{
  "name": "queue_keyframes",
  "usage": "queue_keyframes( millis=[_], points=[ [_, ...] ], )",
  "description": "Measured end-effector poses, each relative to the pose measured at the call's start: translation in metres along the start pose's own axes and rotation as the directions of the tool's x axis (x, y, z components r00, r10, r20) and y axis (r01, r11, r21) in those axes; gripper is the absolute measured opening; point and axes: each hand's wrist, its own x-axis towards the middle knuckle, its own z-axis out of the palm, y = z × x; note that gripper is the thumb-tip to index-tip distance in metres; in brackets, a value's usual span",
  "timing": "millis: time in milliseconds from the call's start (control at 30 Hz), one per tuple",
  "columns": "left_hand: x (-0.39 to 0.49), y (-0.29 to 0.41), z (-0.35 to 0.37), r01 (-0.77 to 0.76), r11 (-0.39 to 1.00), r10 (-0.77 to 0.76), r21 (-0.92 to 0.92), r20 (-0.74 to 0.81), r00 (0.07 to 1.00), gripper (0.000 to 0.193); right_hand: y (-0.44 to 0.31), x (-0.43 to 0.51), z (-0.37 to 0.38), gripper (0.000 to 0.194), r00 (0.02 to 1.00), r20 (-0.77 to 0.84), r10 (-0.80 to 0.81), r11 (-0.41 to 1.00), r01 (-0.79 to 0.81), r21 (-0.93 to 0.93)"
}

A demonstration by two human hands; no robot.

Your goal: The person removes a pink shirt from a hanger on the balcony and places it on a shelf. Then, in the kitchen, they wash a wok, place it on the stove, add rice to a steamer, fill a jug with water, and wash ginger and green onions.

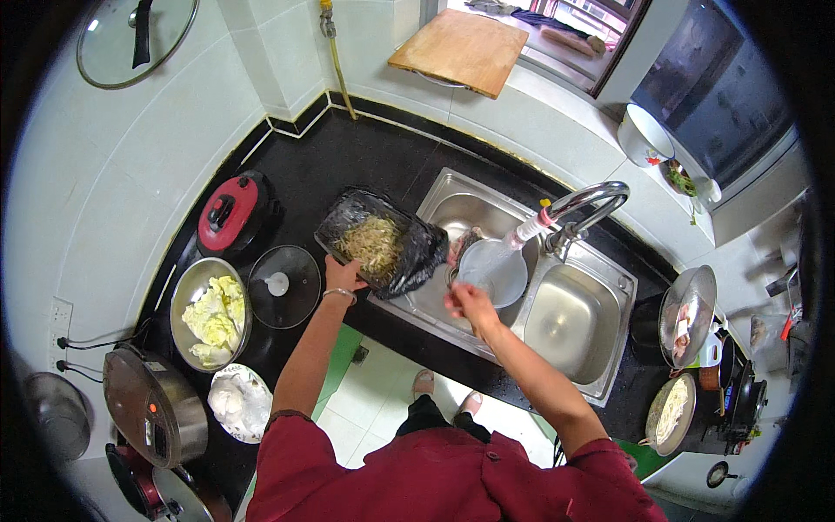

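Note:
My left hand [344, 274], with a bangle at its wrist, grips the near left edge of an open black plastic bag [424, 251]. Pale sprouts or shredded vegetable [373, 245] lie heaped in the bag, which rests on the counter and overlaps the sink's left edge. My right hand [471, 305] is blurred by motion at the near rim of a whitish plastic basin [512, 284]; its grip is unclear. The basin stands in the left bowl of a steel sink [417, 300]. Water runs into it from the faucet [531, 228]. Something dark and pinkish [464, 245] lies beside the basin, partly hidden.
Left on the black counter are a steel bowl of cabbage leaves [212, 320], a glass lid [285, 287], a red-lidded appliance [228, 212], a rice cooker [153, 404] and a plate with a white bag [240, 403]. A noodle bowl [672, 414] stands right. A wooden board [460, 49] juts from the windowsill.

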Motion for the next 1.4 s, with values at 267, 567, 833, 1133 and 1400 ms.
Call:
queue_keyframes(
  millis=[267,567,833,1133,1400],
  points=[
    [-0.051,-0.053,-0.017,-0.429,0.867,0.431,0.252,0.049,0.901,0.054,-0.018,-0.022,0.018,0.016,0.810,-0.125,-0.573,0.767,0.476,-0.430],
    [-0.117,-0.135,0.010,-0.791,0.584,0.808,0.180,-0.040,0.588,0.056,0.008,-0.055,-0.029,0.065,0.974,-0.005,-0.227,0.961,0.223,-0.165],
    [-0.227,-0.193,0.024,-0.576,0.816,0.578,-0.052,0.096,0.810,0.059,0.078,-0.114,-0.112,0.038,0.911,0.281,-0.300,0.831,0.395,-0.392],
    [-0.308,-0.264,0.006,-0.203,0.860,0.292,-0.468,0.124,0.948,0.048,0.118,-0.235,-0.205,0.037,0.817,0.448,-0.364,0.671,0.563,-0.482],
    [-0.384,-0.384,-0.049,-0.232,0.782,0.295,-0.579,0.015,0.956,0.032,0.165,-0.262,-0.181,0.041,0.670,0.738,-0.086,0.424,0.694,-0.581]
  ],
)
